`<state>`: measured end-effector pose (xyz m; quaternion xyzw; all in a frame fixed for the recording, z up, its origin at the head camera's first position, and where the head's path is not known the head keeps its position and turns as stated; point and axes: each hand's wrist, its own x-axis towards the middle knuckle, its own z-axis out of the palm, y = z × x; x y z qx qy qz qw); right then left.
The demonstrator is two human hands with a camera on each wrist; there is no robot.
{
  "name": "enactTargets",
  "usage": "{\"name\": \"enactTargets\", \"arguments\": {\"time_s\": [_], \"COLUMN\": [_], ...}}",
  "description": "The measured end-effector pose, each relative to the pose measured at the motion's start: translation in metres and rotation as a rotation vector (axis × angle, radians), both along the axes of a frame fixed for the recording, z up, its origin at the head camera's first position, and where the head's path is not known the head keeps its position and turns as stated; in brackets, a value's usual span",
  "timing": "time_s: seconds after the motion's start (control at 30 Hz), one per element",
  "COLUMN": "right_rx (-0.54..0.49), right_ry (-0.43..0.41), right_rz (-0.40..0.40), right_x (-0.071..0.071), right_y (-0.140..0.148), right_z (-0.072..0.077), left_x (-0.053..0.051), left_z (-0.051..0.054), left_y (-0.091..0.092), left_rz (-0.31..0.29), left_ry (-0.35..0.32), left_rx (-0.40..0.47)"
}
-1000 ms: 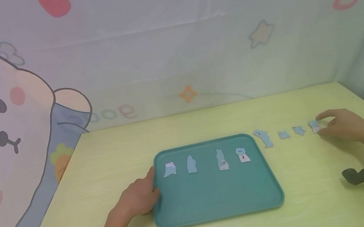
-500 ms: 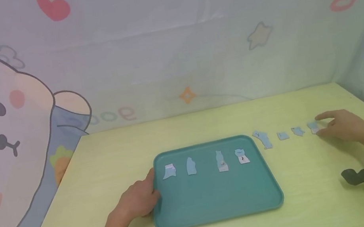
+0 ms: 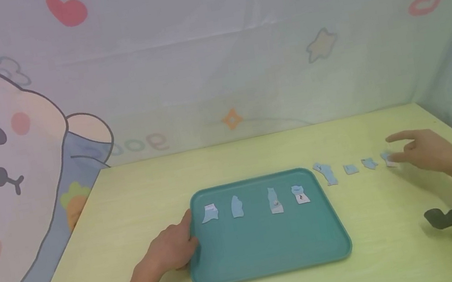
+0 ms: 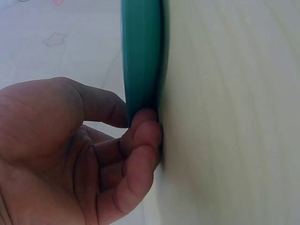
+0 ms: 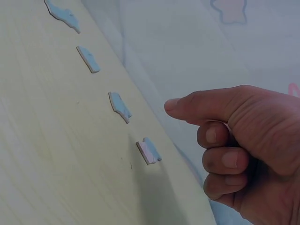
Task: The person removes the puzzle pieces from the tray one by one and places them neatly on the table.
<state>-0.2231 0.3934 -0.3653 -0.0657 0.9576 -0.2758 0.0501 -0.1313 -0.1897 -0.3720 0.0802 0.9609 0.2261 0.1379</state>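
Observation:
My left hand (image 3: pixel 172 245) grips the left rim of a teal tray (image 3: pixel 268 248). In the left wrist view its thumb lies against one side of the rim and its curled fingers (image 4: pixel 146 133) tuck under the edge. My right hand (image 3: pixel 430 152) hovers over the rightmost light-blue and white puzzle piece (image 3: pixel 385 156), partly covering it in the head view. A gap separates its thumb and index finger, and they hold nothing. From the right wrist view, that piece (image 5: pixel 149 152) lies flat on the table, apart from the hand; the other fingers are curled.
Left of that piece lie a small puzzle piece (image 3: pixel 369 164), a squarish one (image 3: pixel 351 169) and a long one (image 3: pixel 327 174) beside the tray. Several pieces, such as a white-bottomed one (image 3: pixel 301 194), lie along the tray's far half. A printed cloth (image 3: pixel 195 66) hangs behind the table.
My right hand has lifted off the rightmost puzzle piece, which its thumb and index finger were at before. The piece stays on the table. My left hand keeps its grip on the tray.

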Motion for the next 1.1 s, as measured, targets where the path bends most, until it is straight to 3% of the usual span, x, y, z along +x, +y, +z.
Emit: {"name": "enactTargets", "arguments": {"time_s": [0.27,0.53,1.1], "right_rx": [-0.038,-0.066,-0.152], "right_ry": [0.046,0.106,0.035], "right_rz": [0.017,0.09,0.203], "right_x": [0.006,0.007,0.009], "right_y": [-0.011,-0.04,-0.112], "right_z": [0.013,0.022,0.018], "left_x": [0.001,0.001,0.002], "left_z": [0.001,0.002,0.003], "left_y": [0.0,0.0,0.0], "left_rz": [-0.001,-0.003,0.0], "left_ry": [0.002,0.0,-0.007], "left_rx": [-0.003,0.0,0.0]}}
